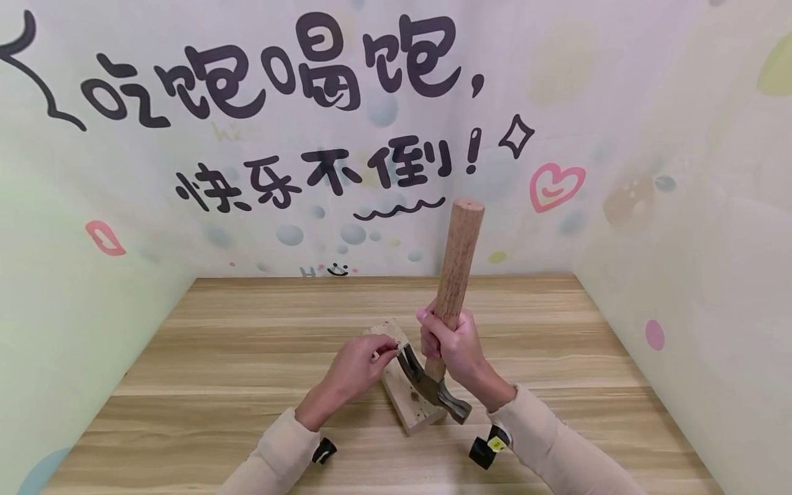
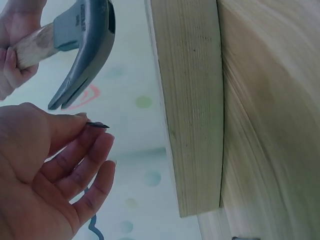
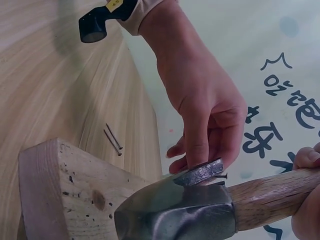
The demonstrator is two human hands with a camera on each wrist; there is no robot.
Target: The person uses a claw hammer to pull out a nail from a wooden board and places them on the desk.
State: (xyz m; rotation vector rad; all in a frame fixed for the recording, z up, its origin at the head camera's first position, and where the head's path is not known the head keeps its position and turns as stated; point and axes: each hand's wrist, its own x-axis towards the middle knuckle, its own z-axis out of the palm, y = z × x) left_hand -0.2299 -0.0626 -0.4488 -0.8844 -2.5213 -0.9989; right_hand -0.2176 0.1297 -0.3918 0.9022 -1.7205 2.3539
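My right hand (image 1: 456, 344) grips the wooden handle of a claw hammer (image 1: 459, 261), which stands handle up and head down. The claw points toward my left hand (image 1: 359, 366). Between thumb and fingertips, that hand pinches a nail (image 2: 98, 125), its dark point sticking out past the fingertips in the left wrist view. In the right wrist view the nail's head shows close beside the hammer head (image 3: 175, 215). Beneath both hands lies a wooden block (image 1: 402, 405), marked with a knot and several small dark holes. The left wrist view shows the hammer and nail apart from the block.
Two loose nails (image 3: 114, 140) lie on the wood-grain table (image 1: 235, 357) beyond the block in the right wrist view. A printed backdrop (image 1: 278, 240) rises behind the table and along both sides. Black wrist cameras (image 1: 482, 452) hang from the sleeves.
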